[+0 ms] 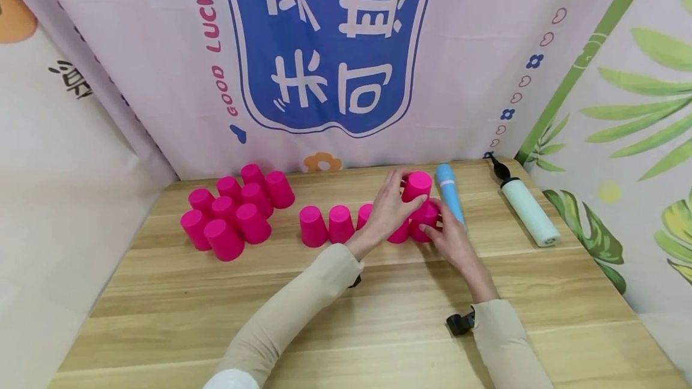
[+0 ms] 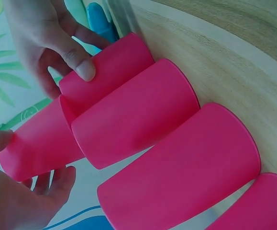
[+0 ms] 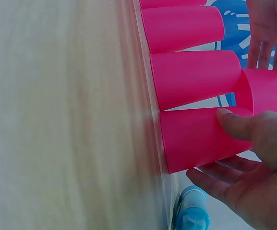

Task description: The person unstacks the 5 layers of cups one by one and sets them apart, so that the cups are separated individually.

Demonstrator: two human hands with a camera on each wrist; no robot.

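Several upside-down pink cups stand in a row on the wooden table, among them a left-end cup (image 1: 313,227). My left hand (image 1: 386,212) grips an upper cup (image 1: 418,185), thumb on one side and fingers on the other. That cup's rim lies over the tops of the two right-end cups; whether it rests fully on them I cannot tell. My right hand (image 3: 267,172) holds the right-end cup (image 3: 200,139) between thumb and fingers, at its outer side. The left forearm partly hides the middle of the row in the head view.
To the left stands a cluster of several more upside-down pink cups (image 1: 224,239). A blue microphone-shaped object (image 1: 450,191) lies just right of the row. Farther right is a pale green hand pump (image 1: 530,212) with a black nozzle. A printed cloth (image 1: 459,77) hangs behind the table (image 1: 378,329).
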